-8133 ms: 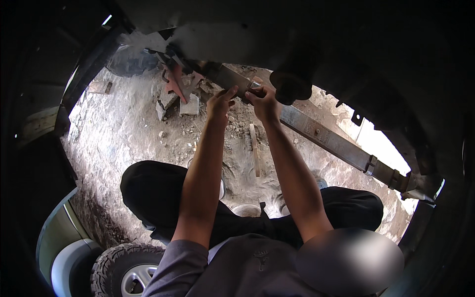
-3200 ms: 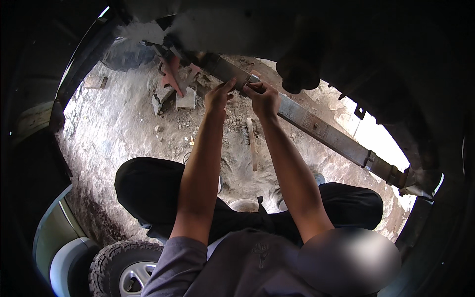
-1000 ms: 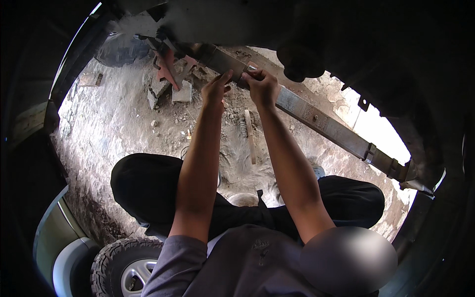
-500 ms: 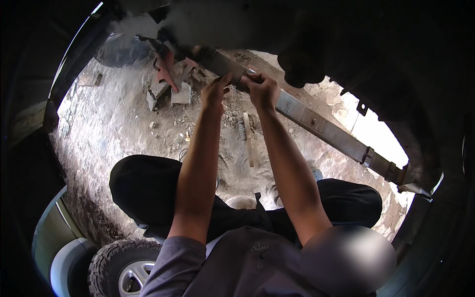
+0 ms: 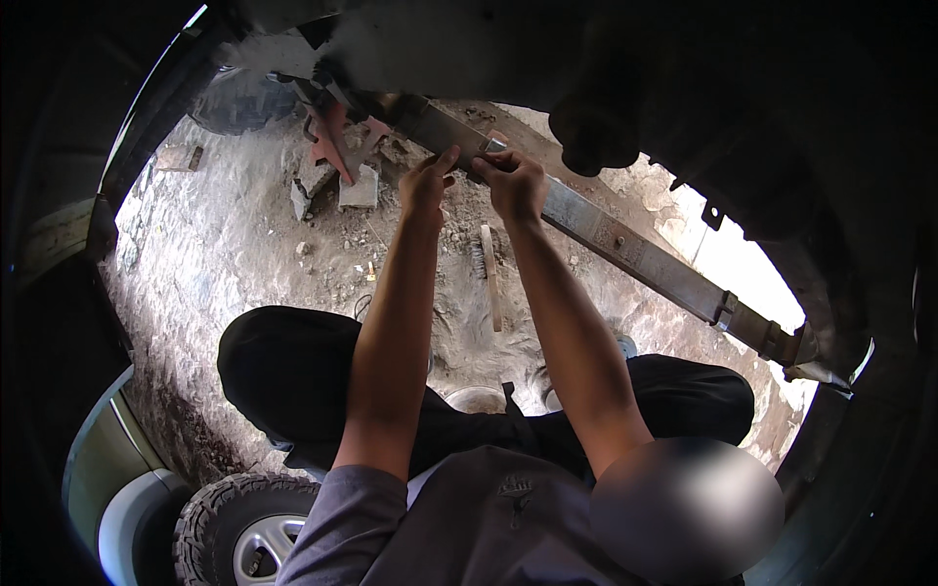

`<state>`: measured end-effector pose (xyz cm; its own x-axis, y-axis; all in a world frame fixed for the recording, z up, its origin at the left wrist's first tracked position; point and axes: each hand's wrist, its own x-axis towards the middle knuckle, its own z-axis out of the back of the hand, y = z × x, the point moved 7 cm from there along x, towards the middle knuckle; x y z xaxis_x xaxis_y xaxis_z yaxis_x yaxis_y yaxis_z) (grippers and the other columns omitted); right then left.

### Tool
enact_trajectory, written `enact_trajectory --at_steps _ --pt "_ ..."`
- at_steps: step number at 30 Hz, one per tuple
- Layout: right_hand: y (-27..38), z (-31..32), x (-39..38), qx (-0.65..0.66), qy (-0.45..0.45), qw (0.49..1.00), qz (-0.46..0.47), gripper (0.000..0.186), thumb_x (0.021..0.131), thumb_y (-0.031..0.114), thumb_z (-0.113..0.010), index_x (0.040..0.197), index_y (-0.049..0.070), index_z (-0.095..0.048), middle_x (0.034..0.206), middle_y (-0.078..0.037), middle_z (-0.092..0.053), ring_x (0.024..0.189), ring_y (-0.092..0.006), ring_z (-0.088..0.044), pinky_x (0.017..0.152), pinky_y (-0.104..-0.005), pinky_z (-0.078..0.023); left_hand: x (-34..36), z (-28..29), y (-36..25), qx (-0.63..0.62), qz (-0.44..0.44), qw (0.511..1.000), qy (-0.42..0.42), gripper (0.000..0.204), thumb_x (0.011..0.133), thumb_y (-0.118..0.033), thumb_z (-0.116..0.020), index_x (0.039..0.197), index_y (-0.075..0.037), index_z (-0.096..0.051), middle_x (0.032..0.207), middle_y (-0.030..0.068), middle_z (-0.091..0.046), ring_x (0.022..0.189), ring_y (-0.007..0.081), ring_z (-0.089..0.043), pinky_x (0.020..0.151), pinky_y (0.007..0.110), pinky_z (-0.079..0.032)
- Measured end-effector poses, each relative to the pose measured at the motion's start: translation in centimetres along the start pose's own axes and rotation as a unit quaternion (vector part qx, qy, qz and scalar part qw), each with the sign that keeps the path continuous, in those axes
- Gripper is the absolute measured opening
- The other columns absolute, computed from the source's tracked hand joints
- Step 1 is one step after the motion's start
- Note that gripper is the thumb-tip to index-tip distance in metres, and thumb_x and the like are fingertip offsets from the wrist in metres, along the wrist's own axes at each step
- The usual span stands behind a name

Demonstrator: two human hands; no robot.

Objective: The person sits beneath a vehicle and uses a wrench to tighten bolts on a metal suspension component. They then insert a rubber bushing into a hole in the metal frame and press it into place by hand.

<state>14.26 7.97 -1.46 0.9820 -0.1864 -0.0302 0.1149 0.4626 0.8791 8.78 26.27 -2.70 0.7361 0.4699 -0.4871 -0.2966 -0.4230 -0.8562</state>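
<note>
A long, grey rectangular metal beam slants across the underside of a vehicle from the upper middle down to the right. My left hand is at the near edge of its upper section, thumb up against the metal and fingers curled in. Close beside it, my right hand is closed, with thumb and forefinger pinched at the beam's edge. What either hand grips, if anything, is too small or hidden to make out. Just past the right knuckles, a small bright metal piece shows on the beam.
Dark vehicle underbody hangs overhead. Red metal stands and a concrete block are beyond my left hand. A wooden-handled wire brush lies on the dirt floor between my forearms. A wheel with a knobbly tyre is at lower left.
My right hand has shifted very slightly down along the beam's edge, its fingers still pinched. My left hand stays nearly in place.
</note>
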Motion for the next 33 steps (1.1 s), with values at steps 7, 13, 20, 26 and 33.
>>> enact_trajectory --at_steps 7,13,20,26,33 --pt "0.4 -0.2 -0.4 -0.018 0.011 1.0 0.008 0.03 0.078 0.033 -0.09 0.098 0.012 -0.083 0.088 -0.005 -0.079 0.08 -0.0142 -0.073 0.079 -0.0303 -0.055 0.0 -0.1 -0.1 0.017 0.006 1.0 0.017 0.035 0.088 -0.03 -0.084 0.113 -0.006 -0.077 0.109 0.0016 -0.074 0.094 0.0156 -0.065 0.085 0.041 -0.045" --pt "2.2 1.0 -0.4 -0.01 -0.006 1.0 -0.028 0.029 0.077 0.032 -0.09 0.095 0.011 -0.083 0.087 -0.006 -0.079 0.079 -0.0151 -0.073 0.078 -0.0306 -0.055 0.2 -0.3 0.7 0.038 0.037 0.997 0.055 0.039 0.09 -0.042 -0.08 0.121 -0.019 -0.074 0.12 -0.0062 -0.07 0.097 0.0159 -0.06 0.105 0.065 -0.03" --pt "0.6 0.8 0.4 -0.011 0.0 1.0 -0.024 0.029 0.076 0.033 -0.091 0.095 0.012 -0.083 0.089 -0.006 -0.079 0.08 -0.0169 -0.073 0.077 -0.0324 -0.056 0.4 -0.5 0.9 0.036 0.032 0.997 0.064 0.043 0.087 -0.043 -0.083 0.122 -0.019 -0.074 0.119 -0.0067 -0.07 0.096 0.0154 -0.059 0.106 0.064 -0.03" --pt "0.1 0.7 -0.6 -0.016 -0.006 1.0 0.006 0.029 0.076 0.034 -0.091 0.093 0.012 -0.083 0.086 -0.006 -0.079 0.079 -0.0177 -0.074 0.076 -0.0327 -0.056 0.8 -0.2 1.0 0.029 0.033 0.998 0.055 0.037 0.09 -0.04 -0.079 0.121 -0.019 -0.074 0.115 -0.0068 -0.071 0.097 0.0149 -0.059 0.104 0.064 -0.03" --pt "-0.5 0.6 -0.3 -0.044 0.003 0.999 -0.01 0.03 0.076 0.034 -0.09 0.095 0.012 -0.083 0.089 -0.007 -0.079 0.082 -0.0173 -0.074 0.078 -0.0322 -0.055 -0.1 -0.2 0.2 -0.014 0.003 1.0 0.013 0.035 0.084 -0.024 -0.088 0.109 -0.001 -0.078 0.103 0.0041 -0.076 0.092 0.0145 -0.067 0.077 0.03 -0.053"
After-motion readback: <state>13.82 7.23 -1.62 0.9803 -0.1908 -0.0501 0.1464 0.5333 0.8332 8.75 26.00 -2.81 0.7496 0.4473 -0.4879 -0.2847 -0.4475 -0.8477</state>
